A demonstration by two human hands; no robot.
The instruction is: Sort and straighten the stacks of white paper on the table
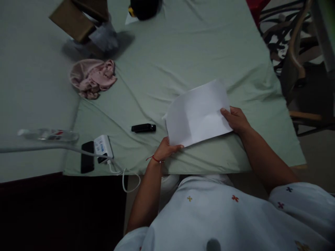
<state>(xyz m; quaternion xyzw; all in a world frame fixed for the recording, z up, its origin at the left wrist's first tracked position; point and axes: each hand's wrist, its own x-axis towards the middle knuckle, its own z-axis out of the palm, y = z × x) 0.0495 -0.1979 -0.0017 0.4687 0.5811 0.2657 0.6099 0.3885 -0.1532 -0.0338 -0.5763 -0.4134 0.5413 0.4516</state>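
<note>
I see a white sheet of paper point(199, 113) lying tilted near the front edge of a bed covered in a pale green sheet point(183, 52). The left hand point(166, 149) pinches the paper's lower left corner, thumb on top and fingers underneath. The right hand point(237, 120) grips the right edge, thumb pressed onto the paper's face, the other fingers behind it. A red thread circles the left wrist.

Just left of the paper lies a small black stapler point(143, 128). Further left, at the bed's corner, sit a white charger point(103, 148) with its cable trailing off the edge and a black phone point(87, 157) beside it. A clear plastic bottle point(49, 135) lies on its side beyond them. A crumpled pink cloth point(91, 78) rests well up the bed, below a brown cardboard box point(75, 19). A wooden chair point(298, 66) stands on the right.
</note>
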